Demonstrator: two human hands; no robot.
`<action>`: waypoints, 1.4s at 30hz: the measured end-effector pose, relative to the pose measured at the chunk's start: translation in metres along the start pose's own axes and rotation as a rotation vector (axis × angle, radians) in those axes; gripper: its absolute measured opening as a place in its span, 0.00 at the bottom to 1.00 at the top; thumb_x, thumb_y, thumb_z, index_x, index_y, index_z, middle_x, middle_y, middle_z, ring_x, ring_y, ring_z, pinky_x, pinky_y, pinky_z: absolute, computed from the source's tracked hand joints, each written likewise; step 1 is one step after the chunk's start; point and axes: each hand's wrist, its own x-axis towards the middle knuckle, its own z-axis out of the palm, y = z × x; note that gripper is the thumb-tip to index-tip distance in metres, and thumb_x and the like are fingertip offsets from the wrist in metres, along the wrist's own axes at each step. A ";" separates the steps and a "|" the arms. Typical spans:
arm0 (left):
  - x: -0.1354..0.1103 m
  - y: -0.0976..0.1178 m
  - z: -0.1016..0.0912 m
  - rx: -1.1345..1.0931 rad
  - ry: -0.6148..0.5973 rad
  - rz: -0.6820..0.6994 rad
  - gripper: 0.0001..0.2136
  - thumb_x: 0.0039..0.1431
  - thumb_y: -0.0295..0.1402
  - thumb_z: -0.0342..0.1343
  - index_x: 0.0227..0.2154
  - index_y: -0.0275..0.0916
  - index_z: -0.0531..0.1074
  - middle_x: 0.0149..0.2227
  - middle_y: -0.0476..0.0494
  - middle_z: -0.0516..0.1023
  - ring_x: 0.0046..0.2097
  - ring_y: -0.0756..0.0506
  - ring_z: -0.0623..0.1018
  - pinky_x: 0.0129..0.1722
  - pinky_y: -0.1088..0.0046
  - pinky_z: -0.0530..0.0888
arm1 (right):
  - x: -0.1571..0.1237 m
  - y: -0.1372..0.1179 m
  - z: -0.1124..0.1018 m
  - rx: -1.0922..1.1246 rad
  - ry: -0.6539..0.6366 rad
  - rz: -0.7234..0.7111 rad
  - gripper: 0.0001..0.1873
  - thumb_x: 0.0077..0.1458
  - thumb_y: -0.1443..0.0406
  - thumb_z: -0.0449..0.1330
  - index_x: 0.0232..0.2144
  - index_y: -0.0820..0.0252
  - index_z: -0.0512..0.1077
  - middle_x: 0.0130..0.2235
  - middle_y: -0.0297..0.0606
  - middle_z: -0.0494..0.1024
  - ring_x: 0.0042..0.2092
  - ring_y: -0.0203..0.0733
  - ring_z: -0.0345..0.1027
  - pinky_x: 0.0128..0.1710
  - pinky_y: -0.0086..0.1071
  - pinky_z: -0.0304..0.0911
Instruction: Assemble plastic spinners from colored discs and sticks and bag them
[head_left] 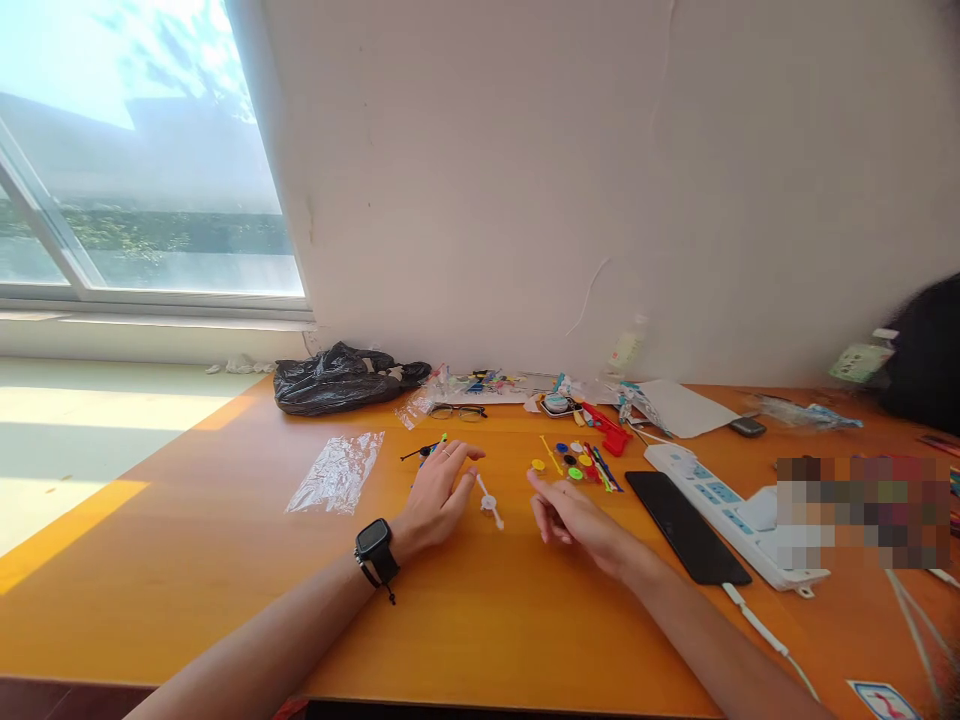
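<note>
My left hand rests on the orange table, fingers spread and flat, a black watch on its wrist. A small white stick part lies just right of its fingers. My right hand hovers low over the table with fingers loosely curled, holding nothing I can make out. Beyond it lie several small coloured discs and thin sticks. A black and green stick piece lies just behind my left hand.
A black plastic bag sits by the wall, a clear plastic wrapper to the left. Glasses, a red tool, a black phone and a white power strip lie to the right. A person's dark hair shows at far right.
</note>
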 end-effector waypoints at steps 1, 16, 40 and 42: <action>0.000 0.000 0.000 0.003 -0.003 0.010 0.11 0.73 0.34 0.44 0.48 0.42 0.70 0.47 0.41 0.78 0.50 0.39 0.76 0.57 0.54 0.70 | 0.000 -0.002 0.000 0.033 0.025 -0.016 0.41 0.64 0.36 0.49 0.13 0.59 0.64 0.16 0.32 0.61 0.20 0.32 0.50 0.24 0.31 0.44; -0.005 -0.001 0.015 0.095 -0.161 0.193 0.21 0.60 0.40 0.64 0.55 0.46 0.72 0.51 0.40 0.79 0.53 0.36 0.76 0.56 0.54 0.71 | 0.003 -0.005 -0.016 0.145 0.281 -0.086 0.36 0.62 0.38 0.56 0.17 0.60 0.72 0.17 0.31 0.56 0.22 0.33 0.47 0.25 0.33 0.41; 0.003 -0.030 0.010 0.537 -0.039 0.031 0.07 0.69 0.37 0.55 0.45 0.44 0.74 0.53 0.38 0.77 0.56 0.34 0.71 0.56 0.53 0.65 | 0.020 0.027 -0.030 -0.858 0.552 -0.515 0.14 0.66 0.60 0.57 0.49 0.59 0.75 0.50 0.47 0.78 0.55 0.55 0.70 0.64 0.53 0.56; 0.004 -0.035 0.008 0.543 -0.031 -0.083 0.11 0.69 0.39 0.55 0.51 0.45 0.72 0.58 0.37 0.74 0.57 0.33 0.70 0.55 0.53 0.65 | 0.022 0.031 -0.032 -0.897 0.534 -0.505 0.17 0.65 0.61 0.57 0.53 0.59 0.74 0.53 0.48 0.78 0.58 0.56 0.68 0.67 0.55 0.53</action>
